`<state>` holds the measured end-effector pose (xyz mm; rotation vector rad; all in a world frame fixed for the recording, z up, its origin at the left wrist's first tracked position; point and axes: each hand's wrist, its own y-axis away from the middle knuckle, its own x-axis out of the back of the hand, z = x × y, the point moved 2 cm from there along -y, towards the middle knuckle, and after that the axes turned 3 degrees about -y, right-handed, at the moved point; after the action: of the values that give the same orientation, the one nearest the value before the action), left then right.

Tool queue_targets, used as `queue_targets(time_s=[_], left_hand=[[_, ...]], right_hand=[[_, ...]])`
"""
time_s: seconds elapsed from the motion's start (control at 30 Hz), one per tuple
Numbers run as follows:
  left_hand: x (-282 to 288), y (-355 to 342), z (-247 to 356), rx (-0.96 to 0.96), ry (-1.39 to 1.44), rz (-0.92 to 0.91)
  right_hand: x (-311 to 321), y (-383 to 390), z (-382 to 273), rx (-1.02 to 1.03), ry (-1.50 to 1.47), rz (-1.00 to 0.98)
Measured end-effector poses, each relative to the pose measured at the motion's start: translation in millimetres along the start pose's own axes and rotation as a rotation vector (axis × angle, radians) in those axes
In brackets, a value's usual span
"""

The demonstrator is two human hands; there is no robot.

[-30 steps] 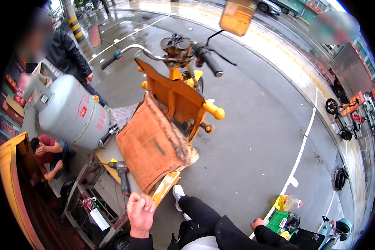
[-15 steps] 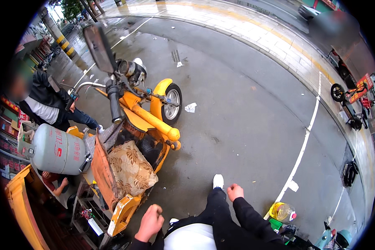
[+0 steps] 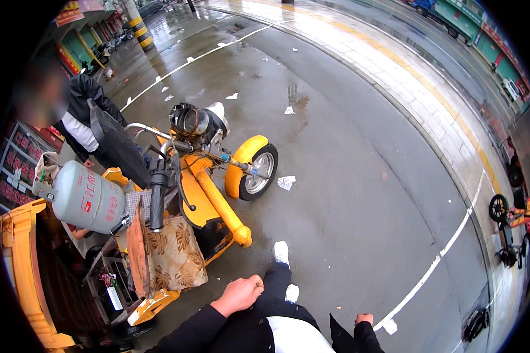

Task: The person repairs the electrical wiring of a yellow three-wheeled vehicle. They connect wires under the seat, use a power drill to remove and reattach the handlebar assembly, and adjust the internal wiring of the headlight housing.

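Loosely clenched fingers [image 3: 257, 285], no grip on the yellow cargo trike [image 3: 197, 206]

And here, out over the wet paving [image 3: 335, 194], the left hand [image 3: 238, 295]: curled in on itself, touching nothing, no object visible in its grasp. Across to the right, the right hand [image 3: 364, 318], only just past a dark sleeve [image 3: 368, 339]; too small and too much hidden to tell whether grasping or bare.

Now to the trike: ahead and to the left, with a leaf-patterned seat pad [image 3: 175, 256] near the left hand but clear of contact. Beside the pad, an orange flap [image 3: 138, 253]; farther left, a grey gas cylinder [image 3: 91, 197]; on the far side, a person in a black jacket [image 3: 89, 94].

Look at the white shoes [image 3: 281, 252], one ahead of the other! By the look, a walking step alongside the trike, with no handling under way.

And the next move? For any contact with the pad or the black handlebar grip [image 3: 157, 206], calls, in all likelihood, for a shift leftward and an uncurling of that left hand first. Best taken, probably, with short, flat steps over such slick paving.
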<state>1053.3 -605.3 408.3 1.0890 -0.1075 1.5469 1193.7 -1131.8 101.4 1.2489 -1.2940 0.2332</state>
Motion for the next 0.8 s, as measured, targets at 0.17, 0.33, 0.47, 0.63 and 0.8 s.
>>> queue_targets(time_s=[0.17,0.33,0.47,0.63,0.8], left_hand=[[17.1,-111.3,25.9,-0.077,0.06,0.004],[64.6,-222.2,50.3,-0.233,0.199,0.108],[123.1,-274.2,52.2,-0.162,0.33,0.185],[155.7,-305.1,18.7,0.09,0.353,0.295],[171.1,-352.9,-1.2,0.309,0.267,0.229]], right_hand=[[-11.4,-10.7,-125.6,0.086,0.046,-0.03],[63.6,1.9,-297.2,0.27,0.151,0.123],[102.7,-37.0,-383.6,0.261,0.118,0.189],[96.6,-92.2,-476.4,0.263,0.207,0.189],[64.3,-167.1,-598.0,0.328,0.336,0.113]])
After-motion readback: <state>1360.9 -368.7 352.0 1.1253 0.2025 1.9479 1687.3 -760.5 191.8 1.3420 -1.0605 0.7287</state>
